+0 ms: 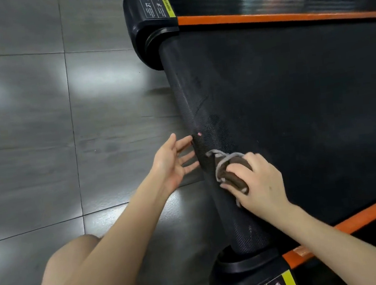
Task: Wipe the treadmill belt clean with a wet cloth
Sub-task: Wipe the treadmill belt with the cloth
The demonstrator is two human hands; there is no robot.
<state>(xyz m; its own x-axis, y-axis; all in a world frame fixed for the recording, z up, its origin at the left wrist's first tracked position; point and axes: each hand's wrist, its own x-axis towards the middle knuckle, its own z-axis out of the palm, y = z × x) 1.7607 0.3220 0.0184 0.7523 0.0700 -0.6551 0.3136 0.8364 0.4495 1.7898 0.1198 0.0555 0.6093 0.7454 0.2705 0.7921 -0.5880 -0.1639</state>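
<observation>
Fingers (pixel 235 167) of the right hand (pixel 262 185) clamp a brown grey-edged cloth (pixel 232 177) on the black textured treadmill belt (pixel 296 105), left hand (pixel 173 162) at nine o'clock spread open.

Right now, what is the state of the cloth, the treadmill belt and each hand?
Treadmill belt: a small pale speck sits on its rounded end.
Cloth: bunched up, pressed on the belt's rounded end.
Right hand: grips the cloth.
Left hand: open, fingers spread, at the belt's edge.
</observation>
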